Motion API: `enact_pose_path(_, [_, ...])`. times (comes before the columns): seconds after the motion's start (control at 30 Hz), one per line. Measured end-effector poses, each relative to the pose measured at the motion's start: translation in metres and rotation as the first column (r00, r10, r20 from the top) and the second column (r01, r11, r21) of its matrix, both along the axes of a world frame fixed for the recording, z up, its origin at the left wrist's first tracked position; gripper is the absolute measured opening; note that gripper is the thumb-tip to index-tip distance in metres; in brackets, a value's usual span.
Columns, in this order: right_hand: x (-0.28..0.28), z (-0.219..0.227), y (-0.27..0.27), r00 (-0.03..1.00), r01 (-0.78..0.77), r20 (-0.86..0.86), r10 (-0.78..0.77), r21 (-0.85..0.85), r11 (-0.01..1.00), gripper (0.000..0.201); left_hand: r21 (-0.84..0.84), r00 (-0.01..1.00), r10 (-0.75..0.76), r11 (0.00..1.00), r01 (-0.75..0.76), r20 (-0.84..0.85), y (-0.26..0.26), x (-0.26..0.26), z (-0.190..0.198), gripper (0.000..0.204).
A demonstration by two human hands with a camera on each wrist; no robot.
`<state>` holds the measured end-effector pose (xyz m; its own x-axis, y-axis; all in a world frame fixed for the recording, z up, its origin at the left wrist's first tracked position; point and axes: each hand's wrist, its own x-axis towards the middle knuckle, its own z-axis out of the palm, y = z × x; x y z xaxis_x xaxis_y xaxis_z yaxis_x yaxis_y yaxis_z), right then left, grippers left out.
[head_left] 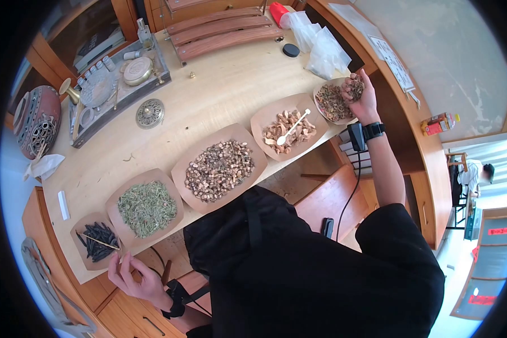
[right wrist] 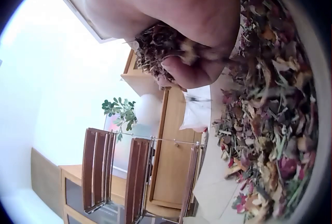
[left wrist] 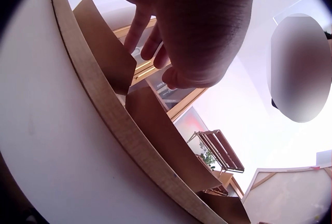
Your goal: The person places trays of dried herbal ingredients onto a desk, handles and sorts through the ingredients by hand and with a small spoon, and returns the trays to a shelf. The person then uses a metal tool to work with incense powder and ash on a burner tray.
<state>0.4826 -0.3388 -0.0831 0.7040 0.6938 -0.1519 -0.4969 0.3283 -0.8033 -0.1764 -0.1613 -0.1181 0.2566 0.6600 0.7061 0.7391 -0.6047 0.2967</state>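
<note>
At the table's right end, my right hand (head_left: pixel 368 106) grips a handful of dried petal-and-leaf mix (head_left: pixel 355 88) over a paper tray (head_left: pixel 344 121) of the same mix. In the right wrist view its fingers curl round the clump (right wrist: pixel 158 52), and loose red and brown bits (right wrist: pixel 264 115) fill the tray below. My left hand (head_left: pixel 141 283) is at the near left, fingers loosely bent and nothing in them. Its fingertips are right at the edge of a tray (head_left: pixel 80 226) of dark dried pieces (head_left: pixel 99 249), with a thin tan stick (head_left: pixel 90 237) lying across them.
Between the hands stand trays of green dried herb (head_left: pixel 146 208), brown chopped pieces (head_left: pixel 219 169) and pale chips (head_left: pixel 296 132) with a small spoon (head_left: pixel 294 127). Behind are a wooden rack (head_left: pixel 222 34), plastic bags (head_left: pixel 327 53), a black lid (head_left: pixel 290 50) and a tray of vessels (head_left: pixel 118 84).
</note>
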Motion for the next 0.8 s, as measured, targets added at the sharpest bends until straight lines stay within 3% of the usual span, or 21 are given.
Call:
enact_pose_path(0.27, [0.009, -0.006, -0.003, 0.993, 0.114, 0.006, -0.114, -0.023, 0.993, 0.034, -0.004, 1.0, 0.0, 1.0, 0.0, -0.005, 0.0, -0.002, 0.0, 0.024])
enact_pose_path(0.4, [0.005, -0.001, -0.005, 0.993, 0.109, -0.058, -0.107, 0.034, 0.993, 0.034, -0.003, 1.0, -0.009, 1.0, 0.009, -0.003, 0.001, -0.003, 0.0, 0.025])
enact_pose_path(0.67, [0.004, 0.007, -0.007, 0.999, 0.009, 0.029, -0.014, 0.158, 0.987, 0.04, -0.01, 0.999, -0.033, 0.999, 0.033, 0.005, 0.001, -0.002, 0.0, 0.022])
enact_pose_path(0.8, [0.004, 0.012, -0.002, 0.998, 0.056, 0.028, -0.061, 0.158, 0.986, 0.039, -0.014, 0.999, -0.036, 0.999, 0.036, 0.009, 0.002, -0.002, -0.002, 0.023])
